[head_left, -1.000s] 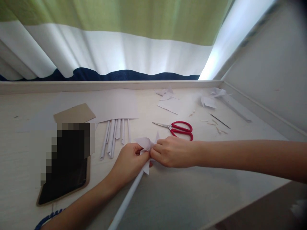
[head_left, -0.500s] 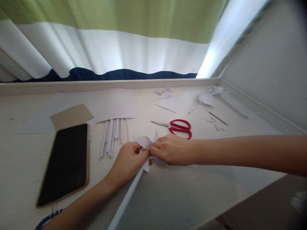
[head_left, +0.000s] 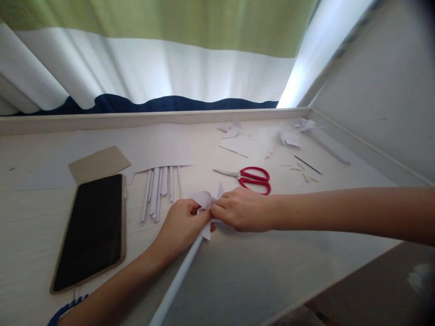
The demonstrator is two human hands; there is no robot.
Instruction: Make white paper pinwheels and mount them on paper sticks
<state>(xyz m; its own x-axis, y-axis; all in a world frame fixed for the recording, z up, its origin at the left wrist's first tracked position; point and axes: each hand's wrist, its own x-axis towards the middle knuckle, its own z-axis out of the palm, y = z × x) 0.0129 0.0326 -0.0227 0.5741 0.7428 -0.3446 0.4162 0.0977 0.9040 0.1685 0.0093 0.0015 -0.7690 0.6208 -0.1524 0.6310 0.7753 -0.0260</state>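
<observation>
My left hand [head_left: 180, 228] and my right hand [head_left: 242, 210] meet at the middle of the desk, both pinched on a folded white paper piece [head_left: 205, 199] whose flaps stick out above and below the fingers. A long white rolled paper stick [head_left: 176, 283] runs from under my left hand down toward the lower edge of the view. What the fingertips do inside the folds is hidden. Red-handled scissors [head_left: 251, 177] lie just behind my right hand.
A dark phone [head_left: 90, 231] lies at the left, with a brown card [head_left: 99, 163] behind it. Several rolled paper sticks [head_left: 159, 190] lie under a white sheet [head_left: 136, 149]. Paper scraps [head_left: 238, 140] and a thin dark stick [head_left: 307, 165] sit at the back right. A curtain hangs behind the desk.
Both hands keep their grip on the paper piece at the same spot. The view has shifted slightly, so everything sits a little higher and further left.
</observation>
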